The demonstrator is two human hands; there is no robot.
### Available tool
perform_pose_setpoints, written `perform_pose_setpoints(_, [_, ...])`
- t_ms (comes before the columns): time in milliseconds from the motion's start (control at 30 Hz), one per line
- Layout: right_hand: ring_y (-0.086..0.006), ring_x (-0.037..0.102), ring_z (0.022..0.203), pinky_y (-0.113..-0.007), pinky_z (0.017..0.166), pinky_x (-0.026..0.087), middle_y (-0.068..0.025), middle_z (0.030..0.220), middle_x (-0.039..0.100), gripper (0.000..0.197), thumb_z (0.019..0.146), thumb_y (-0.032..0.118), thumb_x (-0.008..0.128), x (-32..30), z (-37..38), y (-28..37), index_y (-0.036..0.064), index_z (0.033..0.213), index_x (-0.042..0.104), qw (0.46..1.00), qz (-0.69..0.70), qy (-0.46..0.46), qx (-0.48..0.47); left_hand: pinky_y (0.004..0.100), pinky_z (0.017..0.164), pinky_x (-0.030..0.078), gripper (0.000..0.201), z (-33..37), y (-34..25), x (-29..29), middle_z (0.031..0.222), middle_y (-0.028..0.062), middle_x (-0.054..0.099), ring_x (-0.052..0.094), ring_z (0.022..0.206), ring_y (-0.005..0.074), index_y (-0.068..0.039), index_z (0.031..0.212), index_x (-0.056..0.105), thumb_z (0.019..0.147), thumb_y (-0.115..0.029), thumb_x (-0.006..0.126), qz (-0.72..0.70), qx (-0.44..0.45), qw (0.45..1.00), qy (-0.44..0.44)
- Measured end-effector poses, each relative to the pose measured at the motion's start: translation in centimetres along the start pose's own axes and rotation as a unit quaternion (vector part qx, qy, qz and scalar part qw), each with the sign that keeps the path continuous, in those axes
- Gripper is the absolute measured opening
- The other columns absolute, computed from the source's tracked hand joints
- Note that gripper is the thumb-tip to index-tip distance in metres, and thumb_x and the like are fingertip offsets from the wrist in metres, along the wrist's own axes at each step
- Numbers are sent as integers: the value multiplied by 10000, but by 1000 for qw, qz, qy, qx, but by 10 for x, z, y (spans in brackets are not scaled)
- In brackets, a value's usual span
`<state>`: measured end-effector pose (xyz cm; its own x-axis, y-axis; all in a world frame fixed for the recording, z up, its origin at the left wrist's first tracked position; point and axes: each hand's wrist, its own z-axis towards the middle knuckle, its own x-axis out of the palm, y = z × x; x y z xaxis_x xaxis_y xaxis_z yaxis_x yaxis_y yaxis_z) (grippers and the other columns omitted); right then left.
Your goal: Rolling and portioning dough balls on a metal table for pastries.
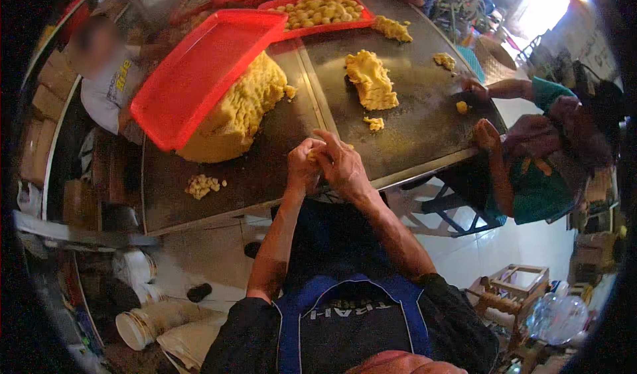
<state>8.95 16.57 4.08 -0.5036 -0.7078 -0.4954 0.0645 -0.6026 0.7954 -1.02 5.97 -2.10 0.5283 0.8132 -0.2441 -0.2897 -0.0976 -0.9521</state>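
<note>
Over the near edge of the metal table (308, 95), my two hands meet at a small piece of yellow dough (312, 155). My left hand (304, 166) is closed around it. The fingers of my right hand (343, 170) press in from the other side and hide most of the piece. Beyond them lies a rough slab of yellow dough (371, 80), with a torn-off lump (374, 123) nearer me. To the left sits a large mound of the same dough (255, 102), and a small heap of pale chunks (204, 186) lies near the front edge.
A tilted red tray (206, 75) covers part of the mound, beside a person (109, 75) at the left. Behind it, another red tray (325, 26) holds many yellow balls. A co-worker in green (547, 182) sits at the right, hands near smaller dough pieces (462, 107).
</note>
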Motion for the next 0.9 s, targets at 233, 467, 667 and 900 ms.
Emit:
perform_pose_setpoints(233, [-417, 682, 956, -480, 819, 547, -200, 1012, 719, 531, 908, 66, 629, -7, 5, 3, 133, 1412, 478, 999, 10, 30, 4, 326, 701, 532, 306, 2, -32, 3, 851, 77, 694, 657, 792, 150, 6, 1061, 675, 866, -221, 740, -56, -40, 996, -57])
perform_pose_setpoints(467, [-414, 636, 1071, -469, 909, 522, -211, 1118, 688, 596, 891, 84, 658, -16, 7, 17, 115, 1446, 441, 987, -100, 44, -116, 320, 677, 521, 332, 4, 7, -7, 847, 43, 670, 629, 771, 136, 8, 1103, 647, 902, -248, 715, -4, -69, 998, -7])
perform_pose_setpoints(667, [-429, 608, 1117, -480, 933, 505, -219, 1130, 684, 680, 864, 152, 703, -5, 13, -5, 118, 1467, 390, 998, 13, 19, 52, 312, 629, 497, 228, 10, 3, 4, 826, 1, 656, 590, 698, 113, -15, 1032, 645, 916, -201, 709, -64, 16, 995, -72])
perform_pose_setpoints(900, [-436, 645, 1018, -481, 899, 505, -205, 1075, 696, 697, 813, 141, 699, -1, 2, 4, 67, 1439, 401, 966, -135, -40, -219, 317, 638, 516, 195, 6, 10, -5, 807, 43, 671, 621, 727, 129, 7, 962, 631, 909, -163, 711, 30, -34, 998, -44])
